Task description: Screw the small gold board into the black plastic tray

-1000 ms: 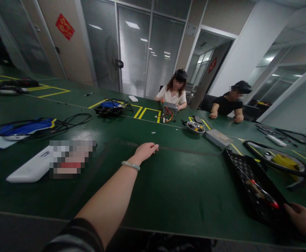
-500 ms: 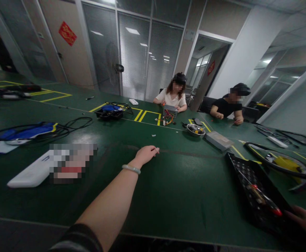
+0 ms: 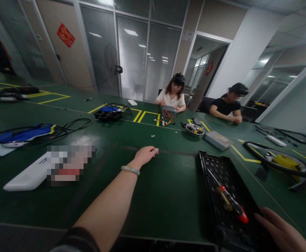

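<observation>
My left hand point(image 3: 145, 156), with a pale bangle point(image 3: 130, 170) on its wrist, rests on the green table with its fingers curled together. Whatever those fingers might hold is hidden. At the lower right, my right hand point(image 3: 280, 227) grips the right side of a black tray point(image 3: 204, 182) with a studded floor. Inside the tray lies a screwdriver point(image 3: 236, 207) with a red and black handle, beside a short brownish handle point(image 3: 224, 198). Past my left hand is a small pale piece point(image 3: 153, 135) on the table.
A white device point(image 3: 28, 176) lies left, near blue cloth with cables point(image 3: 27, 133). Rightward are a metal bowl point(image 3: 194, 130), a grey box point(image 3: 218, 140) and a black-rimmed round item point(image 3: 286, 162). Two people sit opposite; one handles a grey box with coloured wires point(image 3: 170, 112).
The black tray has moved left across the table with my right hand on it, and more of both shows. My left hand stays put. The person at right has brought their hands together.
</observation>
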Demonstrator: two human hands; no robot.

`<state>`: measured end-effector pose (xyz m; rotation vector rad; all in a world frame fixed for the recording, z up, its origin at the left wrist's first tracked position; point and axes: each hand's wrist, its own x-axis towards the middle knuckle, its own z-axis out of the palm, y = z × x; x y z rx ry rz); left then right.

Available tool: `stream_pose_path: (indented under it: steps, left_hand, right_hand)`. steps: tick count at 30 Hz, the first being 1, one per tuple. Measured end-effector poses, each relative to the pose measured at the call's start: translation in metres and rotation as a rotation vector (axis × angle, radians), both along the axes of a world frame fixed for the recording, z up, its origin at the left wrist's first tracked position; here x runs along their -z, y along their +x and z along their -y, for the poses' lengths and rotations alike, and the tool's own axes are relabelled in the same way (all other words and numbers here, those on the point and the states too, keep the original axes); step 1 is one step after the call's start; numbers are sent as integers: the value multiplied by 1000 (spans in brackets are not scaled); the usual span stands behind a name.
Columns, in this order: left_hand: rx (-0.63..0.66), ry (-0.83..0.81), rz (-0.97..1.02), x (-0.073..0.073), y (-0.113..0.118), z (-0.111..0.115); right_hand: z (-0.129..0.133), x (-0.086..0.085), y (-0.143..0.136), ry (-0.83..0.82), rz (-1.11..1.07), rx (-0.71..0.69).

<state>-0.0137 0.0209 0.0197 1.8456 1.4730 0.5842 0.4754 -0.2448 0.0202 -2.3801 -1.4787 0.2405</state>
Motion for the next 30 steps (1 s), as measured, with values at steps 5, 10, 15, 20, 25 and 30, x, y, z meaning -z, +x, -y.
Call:
stream_pose_path:
  steps: [5, 10, 15, 20, 25, 30]
  left_hand:
    - [-1, 10, 6, 4, 1, -2]
    - [-16, 48, 13, 7, 3, -4]
    - [-42, 94, 4, 7, 5, -2]
    - [-51, 137, -32, 7, 6, 1]
    - [-33, 148, -59, 7, 6, 2]
    - [5, 153, -68, 5, 8, 5]
  right_hand:
    - [-36, -17, -117, -83, -193, -107]
    - [-74, -16, -183, -69, -299, -244]
    - [-102, -18, -207, -103, -227, -262]
    - [-117, -27, -207, -163, -160, -299]
    - [-134, -40, -191, -245, -152, -355]
    - [-176, -43, -181, -262, -170, -358]
